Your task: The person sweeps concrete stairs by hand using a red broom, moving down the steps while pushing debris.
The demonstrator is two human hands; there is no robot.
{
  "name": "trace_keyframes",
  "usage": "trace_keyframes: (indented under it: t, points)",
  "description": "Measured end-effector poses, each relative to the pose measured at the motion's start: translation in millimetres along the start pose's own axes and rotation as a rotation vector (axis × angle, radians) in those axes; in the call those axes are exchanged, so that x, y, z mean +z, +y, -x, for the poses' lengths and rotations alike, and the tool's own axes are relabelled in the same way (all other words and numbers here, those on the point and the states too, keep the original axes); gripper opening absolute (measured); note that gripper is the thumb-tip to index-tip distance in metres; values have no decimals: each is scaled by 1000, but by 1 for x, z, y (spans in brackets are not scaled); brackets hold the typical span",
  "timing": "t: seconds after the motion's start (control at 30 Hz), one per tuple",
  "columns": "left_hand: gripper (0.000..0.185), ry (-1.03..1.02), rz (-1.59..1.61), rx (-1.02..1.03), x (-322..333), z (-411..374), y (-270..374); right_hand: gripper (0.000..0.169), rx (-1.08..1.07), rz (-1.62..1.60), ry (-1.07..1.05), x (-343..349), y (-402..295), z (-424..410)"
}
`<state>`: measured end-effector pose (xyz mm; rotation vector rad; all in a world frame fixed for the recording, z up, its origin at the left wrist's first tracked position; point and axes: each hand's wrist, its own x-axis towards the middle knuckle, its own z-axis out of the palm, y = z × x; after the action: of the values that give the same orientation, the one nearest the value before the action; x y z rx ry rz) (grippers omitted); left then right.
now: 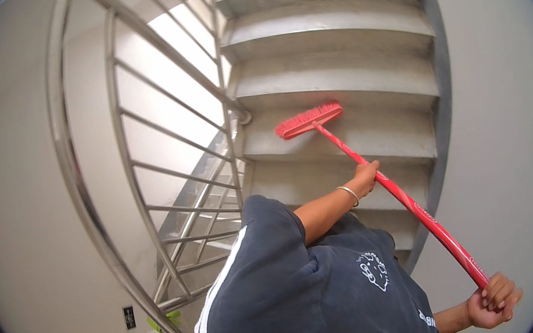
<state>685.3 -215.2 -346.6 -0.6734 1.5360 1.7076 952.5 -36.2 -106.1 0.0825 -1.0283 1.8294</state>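
Note:
A red push broom slants across the stairs in front of me. Its broom head [312,121] is over a concrete step, with the red bristles turned toward the riser above; I cannot tell whether they touch it. My left hand [368,177], with a pale bangle at the wrist, grips the middle of the red broom handle [416,210]. Low on the right, my right hand [496,300] is closed around the handle's top end.
Concrete stairs [334,69] rise ahead. A metal railing [177,117] borders them on the left, with a lower flight visible through its bars. The plain wall [493,86] lies on the right. Something bright green [166,322] is behind the railing's lower end.

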Motion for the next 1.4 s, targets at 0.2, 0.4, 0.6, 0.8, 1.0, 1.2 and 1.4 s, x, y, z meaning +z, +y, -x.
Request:
trace_keyframes:
  t: [0.2,0.4,0.6,0.8,1.0,1.2,1.4]
  points:
    - [22,92,121,0,-69,28,7,28,232,-89,-66,33,69,-3]
    - [23,56,211,-57,-100,24,-15,21,208,-134,-365,79,83,18]
    - [21,-50,-81,-58,-88,14,-1,23,153,-47,-107,68,73,27]
    - [25,-278,-350,-218,-28,43,7,23,52,133,75,69,8,32]
    - [26,-493,-480,-206,35,48,7,24,-159,337,179,99,-22,61]
    - [22,-377,-287,-100,72,76,-12,26,-260,330,89,85,-46,63]
    - [22,-249,-214,-121,-6,66,17,27,-134,116,68,86,-17,64]
